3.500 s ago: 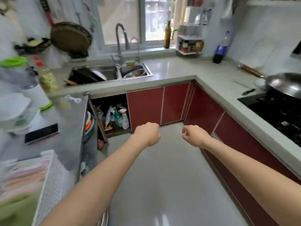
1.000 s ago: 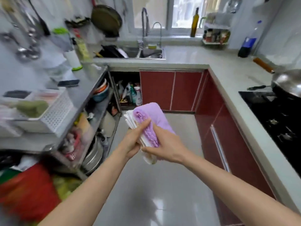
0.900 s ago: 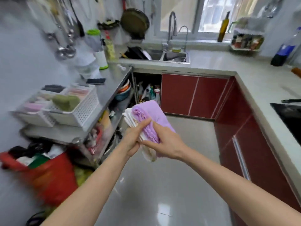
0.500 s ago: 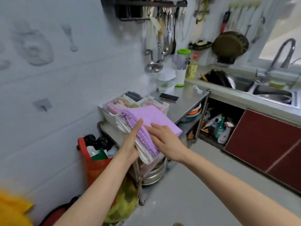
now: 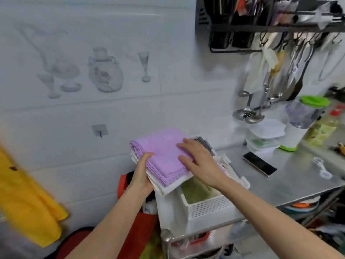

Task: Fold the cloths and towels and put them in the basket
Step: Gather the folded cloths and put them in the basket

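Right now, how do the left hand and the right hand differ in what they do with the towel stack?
The left hand grips the towel stack at its near-left edge, thumb on top and palm beneath; the right hand lies on top, fingers straight and spread.
The left hand bears the weight; the right hand presses down on the purple towel.
Both touch the same stack, held above the white basket.

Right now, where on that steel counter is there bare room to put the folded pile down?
Bare steel shows between the phone and the white clip, and along the counter front edge right of the basket. The back corner is crowded with tubs and a blender.
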{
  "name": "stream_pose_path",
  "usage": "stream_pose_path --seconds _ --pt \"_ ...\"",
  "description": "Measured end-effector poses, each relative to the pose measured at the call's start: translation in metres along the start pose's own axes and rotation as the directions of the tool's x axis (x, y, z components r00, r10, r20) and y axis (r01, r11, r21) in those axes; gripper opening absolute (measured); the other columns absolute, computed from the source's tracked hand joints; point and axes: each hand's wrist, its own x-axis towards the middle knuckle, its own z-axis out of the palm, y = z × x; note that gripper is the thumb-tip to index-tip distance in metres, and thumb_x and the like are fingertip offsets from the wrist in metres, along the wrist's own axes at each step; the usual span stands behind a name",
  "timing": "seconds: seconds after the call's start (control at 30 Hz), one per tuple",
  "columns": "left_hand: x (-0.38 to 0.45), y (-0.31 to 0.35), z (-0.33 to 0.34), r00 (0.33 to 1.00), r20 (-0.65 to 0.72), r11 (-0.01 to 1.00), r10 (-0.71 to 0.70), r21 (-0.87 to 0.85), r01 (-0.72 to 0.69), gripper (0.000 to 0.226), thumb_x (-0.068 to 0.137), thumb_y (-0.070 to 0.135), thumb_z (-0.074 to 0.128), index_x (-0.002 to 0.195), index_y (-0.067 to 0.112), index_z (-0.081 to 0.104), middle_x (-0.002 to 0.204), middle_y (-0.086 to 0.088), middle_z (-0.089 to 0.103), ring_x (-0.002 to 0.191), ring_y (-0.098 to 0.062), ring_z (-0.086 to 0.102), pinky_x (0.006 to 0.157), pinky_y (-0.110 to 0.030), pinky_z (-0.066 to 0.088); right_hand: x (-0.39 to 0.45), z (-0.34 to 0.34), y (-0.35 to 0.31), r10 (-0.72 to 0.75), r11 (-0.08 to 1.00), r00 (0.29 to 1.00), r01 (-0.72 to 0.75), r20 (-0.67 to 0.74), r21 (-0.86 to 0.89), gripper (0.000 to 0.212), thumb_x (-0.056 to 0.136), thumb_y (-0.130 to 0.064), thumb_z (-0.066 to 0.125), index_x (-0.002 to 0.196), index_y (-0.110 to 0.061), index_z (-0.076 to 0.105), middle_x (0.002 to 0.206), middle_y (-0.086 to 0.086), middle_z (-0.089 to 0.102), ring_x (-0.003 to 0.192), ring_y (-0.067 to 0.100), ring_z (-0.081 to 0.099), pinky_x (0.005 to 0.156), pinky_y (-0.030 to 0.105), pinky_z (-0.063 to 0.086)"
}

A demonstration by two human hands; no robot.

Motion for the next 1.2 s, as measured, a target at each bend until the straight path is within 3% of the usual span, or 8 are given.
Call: stream_pose_path --seconds 0.27,0.37,0.47,0.53,0.63,0.93,1.07,1.2 --pt "0.063 0.030 0.009 0.996 -0.048 0.989 0.071 0.136 -0.064 0.030 0.094 0.013 0.040 0.108 0.004 0.065 0.081 -0.012 0.072 0.070 -0.023 0.068 0.074 -0.034 0.049 0.069 0.029 0.041 0.219 0.906 0.942 -0.293 0.254 0.306 0.054 0.098 -0.048 0.037 0.149 -0.038 0.021 0.157 -0.015 0.009 0.144 0.001 0.006 0.113 0.020 0.005" --pt "0.087 0.040 0.006 0.989 -0.113 0.983 0.100 0.164 -0.081 0.028 0.088 0.012 0.048 0.110 0.009 0.064 0.095 -0.014 0.072 0.083 -0.027 0.069 0.083 -0.037 0.051 0.087 0.035 0.052 0.214 0.873 0.927 -0.323 0.307 0.367 0.055 0.098 -0.049 0.036 0.149 -0.037 0.020 0.157 -0.018 0.012 0.143 -0.002 0.009 0.114 0.019 0.006" --pt "0.107 0.045 -0.004 0.970 -0.200 0.966 0.136 0.246 -0.085 0.049 0.070 0.021 0.067 0.117 0.009 0.064 0.110 -0.018 0.069 0.098 -0.032 0.067 0.090 -0.043 0.051 0.106 0.041 0.068 0.187 0.875 0.898 -0.337 0.399 0.347 0.056 0.099 -0.049 0.034 0.150 -0.032 0.020 0.155 -0.016 0.018 0.143 0.003 0.015 0.114 0.021 0.010" --pt "0.116 0.048 -0.009 0.951 -0.263 0.942 0.162 0.328 -0.069 0.056 0.060 0.024 0.072 0.114 0.008 0.066 0.106 -0.017 0.070 0.096 -0.032 0.068 0.088 -0.042 0.053 0.120 0.047 0.079 0.149 0.900 0.874 -0.314 0.462 0.304 0.056 0.098 -0.050 0.034 0.150 -0.031 0.021 0.155 -0.013 0.022 0.143 0.008 0.021 0.114 0.023 0.014" --pt "0.128 0.049 -0.015 0.905 -0.359 0.905 0.229 0.422 -0.061 0.039 0.071 0.021 0.072 0.107 0.007 0.067 0.098 -0.016 0.073 0.091 -0.032 0.069 0.086 -0.043 0.054 0.144 0.057 0.099 0.080 0.924 0.828 -0.270 0.555 0.271 0.056 0.098 -0.051 0.034 0.150 -0.033 0.021 0.154 -0.013 0.023 0.142 0.010 0.024 0.117 0.029 0.017" --pt "0.136 0.021 -0.001 0.698 -0.606 0.887 0.382 0.453 -0.092 0.020 0.082 0.021 0.068 0.099 0.013 0.064 0.093 -0.011 0.072 0.088 -0.029 0.068 0.082 -0.039 0.055 0.190 0.093 0.162 -0.112 0.948 0.704 -0.136 0.702 0.288 0.048 0.094 -0.054 0.034 0.139 -0.039 0.040 0.142 -0.012 0.046 0.128 0.012 0.044 0.110 0.043 0.034" --pt "0.125 0.010 0.002 0.609 -0.658 0.881 0.444 0.444 -0.163 0.016 0.081 0.018 0.068 0.097 0.018 0.064 0.096 -0.007 0.071 0.090 -0.025 0.067 0.076 -0.032 0.054 0.183 0.095 0.169 -0.215 0.956 0.682 -0.001 0.699 0.294 0.032 0.102 -0.030 0.037 0.124 -0.017 0.056 0.124 0.000 0.061 0.112 0.015 0.055 0.102 0.033 0.039" --pt "0.115 0.006 0.007 0.594 -0.645 0.859 0.482 0.481 -0.174 0.017 0.080 0.019 0.069 0.097 0.019 0.065 0.098 -0.005 0.072 0.091 -0.024 0.068 0.084 -0.036 0.055 0.180 0.094 0.185 -0.303 0.952 0.684 0.256 0.663 0.170 0.032 0.099 -0.016 0.038 0.126 -0.016 0.056 0.127 0.003 0.060 0.117 0.019 0.054 0.101 0.034 0.039"
